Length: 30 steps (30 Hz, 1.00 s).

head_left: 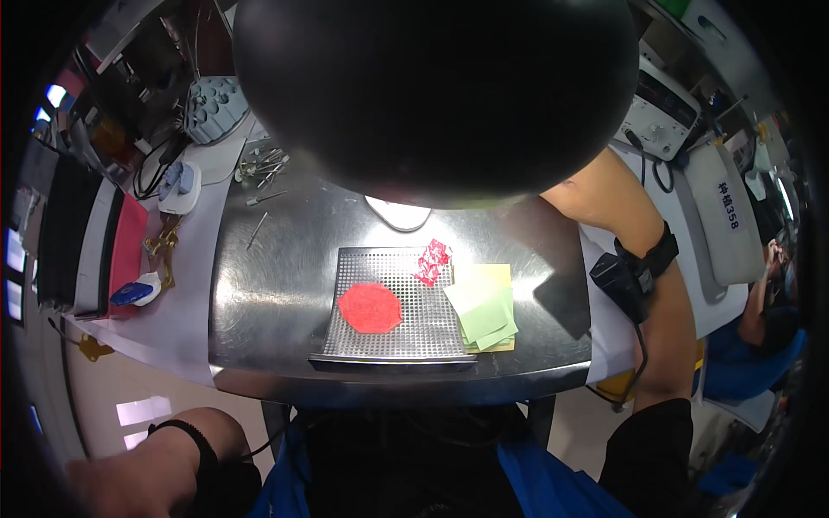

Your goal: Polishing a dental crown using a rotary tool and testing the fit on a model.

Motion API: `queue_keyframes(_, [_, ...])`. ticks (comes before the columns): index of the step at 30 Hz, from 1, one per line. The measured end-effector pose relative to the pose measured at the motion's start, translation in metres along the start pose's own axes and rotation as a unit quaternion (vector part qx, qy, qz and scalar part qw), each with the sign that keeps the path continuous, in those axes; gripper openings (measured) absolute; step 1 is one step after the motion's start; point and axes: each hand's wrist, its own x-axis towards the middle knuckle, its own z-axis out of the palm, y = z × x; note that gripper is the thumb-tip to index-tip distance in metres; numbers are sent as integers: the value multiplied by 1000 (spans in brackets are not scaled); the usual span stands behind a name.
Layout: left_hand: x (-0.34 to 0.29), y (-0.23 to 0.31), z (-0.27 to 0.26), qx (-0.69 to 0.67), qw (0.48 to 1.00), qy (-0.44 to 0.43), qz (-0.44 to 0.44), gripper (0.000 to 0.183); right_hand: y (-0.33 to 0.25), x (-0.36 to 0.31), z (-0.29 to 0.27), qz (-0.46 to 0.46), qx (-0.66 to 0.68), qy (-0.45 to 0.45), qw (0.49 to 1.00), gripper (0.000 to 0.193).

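A large black rounded object (432, 95) fills the top middle and blocks the view beneath it. My right hand (596, 194) reaches behind it from the right, so its fingers are hidden. Down at the lower left is my left hand (129, 479), away from the table, its fingers dim and blurred. On the metal worktop (268, 302) lies a perforated metal tray (423, 332), bearing a flat red many-sided piece (371, 308) and a red-and-white patterned scrap (432, 262). Pale green paper slips (484, 311) overlap the tray's right edge. A white rounded edge (399, 216) shows below the black object.
Several small metal burs (262, 164) lie at the back left. Further left are a grey holder with holes (211, 108), a dental model (179, 186), a brass-coloured articulator (162, 246) and a pink-sided box (125, 242). A white control unit (661, 108) stands at the back right.
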Motion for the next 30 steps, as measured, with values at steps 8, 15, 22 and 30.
queue_keyframes(8, [-21,-6,-78,796,420,304,-313,25,5,4,11,44,19,2,999,18])
queue_keyframes(15, [-27,17,-94,788,262,256,-495,21,-17,18,21,49,-148,11,988,16])
queue_keyframes(22, [-24,8,-87,855,249,162,-425,22,-1,22,29,4,-157,-34,987,20])
queue_keyframes(30, [37,-45,-90,782,400,145,-456,16,-14,25,21,29,-99,-85,991,21])
